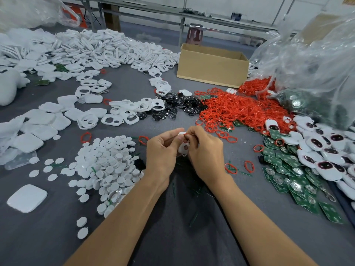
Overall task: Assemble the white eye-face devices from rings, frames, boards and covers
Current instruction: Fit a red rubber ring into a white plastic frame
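My left hand (163,150) and my right hand (204,150) meet over the middle of the grey table (172,237). Between them they hold a white frame (183,148), mostly hidden by the fingers. My right fingertips pinch a red ring (187,135) against the frame's top edge. A heap of red rings (240,110) lies to the right. Green boards (292,173) spread at the right, with finished white eye-face devices (326,156) beside them. White frames (123,114) lie ahead to the left, and round white covers (107,166) are piled at the left.
A cardboard box (211,64) stands at the back. Clear plastic bags (317,64) bulge at the right. Black lens pieces (178,106) lie between the frames and rings. White back shells (38,127) cover the far left. Loose red rings (240,167) lie near my right wrist.
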